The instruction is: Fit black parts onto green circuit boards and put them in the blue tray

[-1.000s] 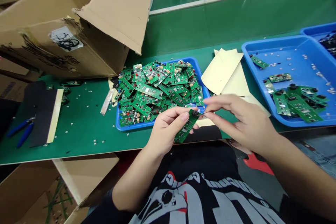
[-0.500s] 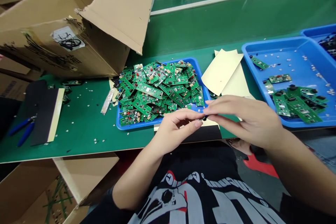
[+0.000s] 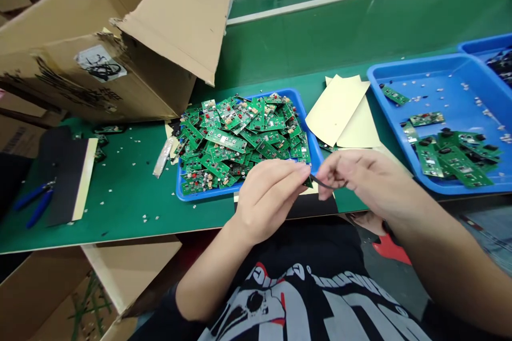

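My left hand (image 3: 274, 197) is closed on a small green circuit board (image 3: 308, 183); only a corner of it shows past the fingertips. From there a thin black strip (image 3: 323, 184) stretches to my right hand (image 3: 362, 177), which pinches its other end. Whether the strip is fixed to the board is hidden by the fingers. Both hands are over the front edge of a blue tray (image 3: 182, 194) heaped with green circuit boards (image 3: 228, 140). Beneath the hands lies a black sheet (image 3: 316, 204) with a pale yellow edge.
Pale yellow sheets (image 3: 340, 109) lie right of the heap. Another blue tray (image 3: 440, 77) holds several boards (image 3: 460, 162). At the left are a large cardboard box (image 3: 156, 85), blue-handled cutters (image 3: 40, 202), a black sheet (image 3: 66, 181) and a clear packet (image 3: 163, 157). Small white scraps dot the green table (image 3: 128, 186).
My hands, whose fingertips met before, have drawn slightly apart, and the black strip now shows between them. My left hand has turned, its knuckles up; my right fingers have curled.
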Demonstrator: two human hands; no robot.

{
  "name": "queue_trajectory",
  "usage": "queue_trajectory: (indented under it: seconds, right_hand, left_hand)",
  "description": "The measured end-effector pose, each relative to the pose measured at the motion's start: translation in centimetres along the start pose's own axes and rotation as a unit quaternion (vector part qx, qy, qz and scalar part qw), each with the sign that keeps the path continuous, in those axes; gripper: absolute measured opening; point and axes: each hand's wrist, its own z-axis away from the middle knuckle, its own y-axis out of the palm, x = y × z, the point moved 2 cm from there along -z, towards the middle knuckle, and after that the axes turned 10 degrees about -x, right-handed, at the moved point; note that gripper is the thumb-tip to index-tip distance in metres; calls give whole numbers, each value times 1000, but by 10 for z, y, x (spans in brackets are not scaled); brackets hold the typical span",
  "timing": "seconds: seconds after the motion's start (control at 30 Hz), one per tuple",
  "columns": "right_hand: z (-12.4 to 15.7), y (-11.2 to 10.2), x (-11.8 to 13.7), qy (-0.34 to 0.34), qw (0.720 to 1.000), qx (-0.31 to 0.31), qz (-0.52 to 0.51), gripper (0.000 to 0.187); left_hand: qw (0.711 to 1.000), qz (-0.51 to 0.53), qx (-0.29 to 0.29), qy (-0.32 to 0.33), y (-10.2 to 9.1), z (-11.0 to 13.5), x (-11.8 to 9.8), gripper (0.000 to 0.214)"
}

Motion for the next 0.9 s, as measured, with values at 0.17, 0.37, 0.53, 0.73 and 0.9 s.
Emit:
queue_trajectory:
  seconds: [0.17,0.37,0.53,0.73,0.9]
  right_hand:
    - [5,8,2,101,994,45,-27,17]
    - [9,12,-3,124,986,75,-88,13]
    - [7,13,-6,147,974,114,-132,18]
    - [3,14,-14,164,967,126,-145,21]
    - [0,14,-6,107,989,93,-45,13]
  left_hand:
    - [999,-34,-16,32,0,4,2,28]
    - [997,-53,-29,38,-1,3,1,25]
    - [998,-51,-34,7,-1,2,1,27]
    - [998,21,-17,-50,0,4,2,29]
    - [978,132,-19,-159,4,10,6,37]
